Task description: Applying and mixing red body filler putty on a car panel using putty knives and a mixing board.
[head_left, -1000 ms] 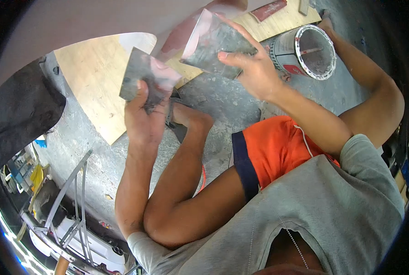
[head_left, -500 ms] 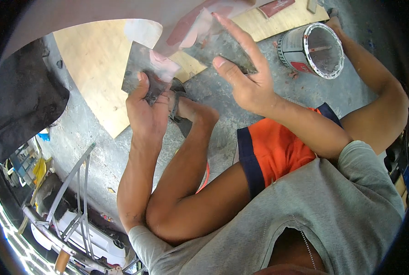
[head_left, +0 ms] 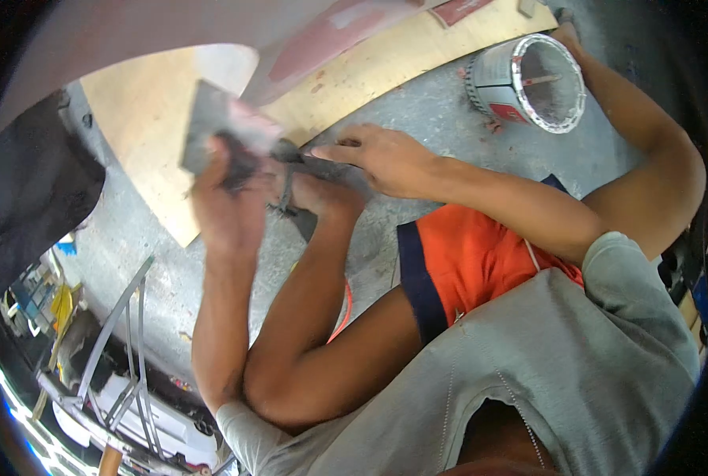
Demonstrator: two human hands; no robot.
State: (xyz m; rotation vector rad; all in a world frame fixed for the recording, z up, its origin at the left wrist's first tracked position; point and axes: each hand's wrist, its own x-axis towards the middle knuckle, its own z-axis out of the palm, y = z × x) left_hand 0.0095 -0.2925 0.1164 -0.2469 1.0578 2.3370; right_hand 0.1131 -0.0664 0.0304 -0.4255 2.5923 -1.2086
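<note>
My left hand point(head_left: 231, 210) grips a square grey metal putty spreader point(head_left: 205, 111), thumb on its upper face; pinkish putty point(head_left: 247, 119) is smeared over the side towards my right hand. This hand and its plate are blurred. Closed around a second putty spreader point(head_left: 334, 170), my right hand point(head_left: 401, 163) is to the right, above my sandalled foot. That spreader is turned nearly edge-on, so little of its face shows. Beyond both hands curves a grey panel point(head_left: 171, 24) with a reddish-pink patch point(head_left: 314, 47).
An open, putty-stained can point(head_left: 493, 83) with a stick inside lies tilted towards me at the right. Thin plywood point(head_left: 132, 135) covers part of the concrete floor point(head_left: 163, 270) below the panel. Dark cloth point(head_left: 36, 182) hangs at the left; a metal frame point(head_left: 116, 341) stands nearer me.
My right hand has come down and away from the panel, its spreader turning edge-on and its forefinger folding in. My left hand has shifted slightly left with its plate.
</note>
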